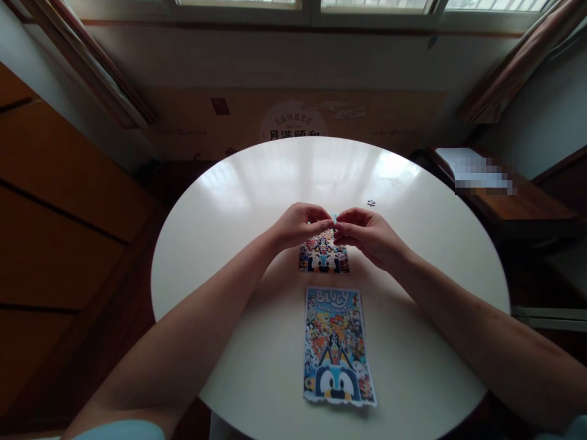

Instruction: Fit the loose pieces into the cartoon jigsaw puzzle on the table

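Note:
My left hand (305, 225) and my right hand (367, 231) meet over the middle of the table, fingertips pinched together. Between them shows a small light-blue bit, which looks like a jigsaw puzzle piece (334, 217); the fingers cover most of it. Directly below lies a partly visible jigsaw puzzle (323, 260), its lower end showing a blue cartoon dog face and its upper end hidden by my hands. One loose puzzle piece (371, 203) rests beyond my right hand. Nearer to me lies a printed Bluey picture sheet (337, 348) with a torn lower edge.
All of this is on a white oval table (206, 256). A wooden side table (527, 205) with white paper stands at the right. Orange-brown cabinets (59, 214) are on the left, and a wall with a printed board (183, 116) is behind the table.

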Tool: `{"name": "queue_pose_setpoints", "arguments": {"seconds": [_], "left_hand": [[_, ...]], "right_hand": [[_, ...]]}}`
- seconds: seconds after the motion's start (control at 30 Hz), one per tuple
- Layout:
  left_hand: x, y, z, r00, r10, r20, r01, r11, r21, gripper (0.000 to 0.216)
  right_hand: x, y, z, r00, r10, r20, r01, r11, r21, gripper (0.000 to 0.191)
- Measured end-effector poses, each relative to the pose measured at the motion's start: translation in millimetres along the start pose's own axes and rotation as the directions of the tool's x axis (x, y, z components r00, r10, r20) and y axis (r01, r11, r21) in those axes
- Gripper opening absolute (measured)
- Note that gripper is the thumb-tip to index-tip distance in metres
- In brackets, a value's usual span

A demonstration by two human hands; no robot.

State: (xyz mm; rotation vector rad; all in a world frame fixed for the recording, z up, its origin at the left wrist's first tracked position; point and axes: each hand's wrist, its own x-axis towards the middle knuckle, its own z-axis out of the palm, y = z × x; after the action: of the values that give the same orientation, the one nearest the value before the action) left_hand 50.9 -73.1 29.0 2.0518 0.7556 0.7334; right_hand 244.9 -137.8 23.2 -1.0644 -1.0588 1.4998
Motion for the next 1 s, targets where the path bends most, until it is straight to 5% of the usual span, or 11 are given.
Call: {"name": "queue_pose_setpoints", "arguments": {"seconds": [0.2, 0.4, 0.67, 1.0], "left_hand": [[1.5, -0.3, 0.2, 0.995, -0.073, -0.072, 0.07, 0.996, -0.052, 0.021], [1.5, -3.0, -0.9, 0.991, -0.102, -0.091, 0.1, 0.995, -0.024, 0.022], [-0.5, -3.0, -0.8, 0.995, -0.09, -0.033, 0.09, 0.996, -0.004, 0.023], [1.8, -0.3, 5.3, 0.99, -0.14, -0.028, 0.138, 0.988, -0.063, 0.015]], "right_hand": [[2.6, 0.2, -9.3, 0.992, -0.125, 0.021, 0.127, 0.984, -0.129, 0.03], [6.6, 0.7, -22.7, 0.922, -0.386, 0.012, 0.345, 0.808, -0.478, 0.028], [8.6, 4.3, -24.0, 0.878, -0.461, 0.133, 0.424, 0.616, -0.664, 0.02], [6.3, 0.2, -26.5, 0.844, -0.486, 0.227, 0.481, 0.495, -0.724, 0.015]]}}
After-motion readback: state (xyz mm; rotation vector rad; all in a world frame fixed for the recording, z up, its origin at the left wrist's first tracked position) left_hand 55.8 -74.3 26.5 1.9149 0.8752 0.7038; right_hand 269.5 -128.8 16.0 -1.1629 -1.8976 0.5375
